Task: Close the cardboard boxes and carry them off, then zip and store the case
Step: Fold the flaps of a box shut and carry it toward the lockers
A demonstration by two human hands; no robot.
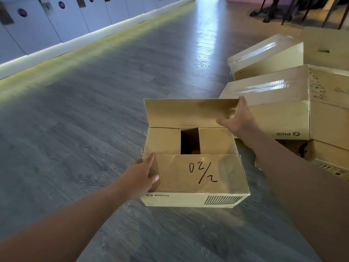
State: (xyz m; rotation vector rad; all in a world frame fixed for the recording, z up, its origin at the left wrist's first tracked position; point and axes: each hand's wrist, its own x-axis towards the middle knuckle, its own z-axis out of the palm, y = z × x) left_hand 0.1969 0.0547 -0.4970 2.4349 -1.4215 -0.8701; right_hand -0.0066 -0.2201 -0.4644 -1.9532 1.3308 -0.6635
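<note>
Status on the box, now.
Left hand grips near flap. Right hand holds far flap, still upright. Box half closed. Nothing blocking.

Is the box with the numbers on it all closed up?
No, the far flap of the box stands up, held by the right hand, leaving a dark gap.

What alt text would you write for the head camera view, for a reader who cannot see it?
A person's left hand holds the near flap of an open cardboard box on a grey floor, while the right hand grips the upright far flap. Closed boxes are piled to the right.
</note>
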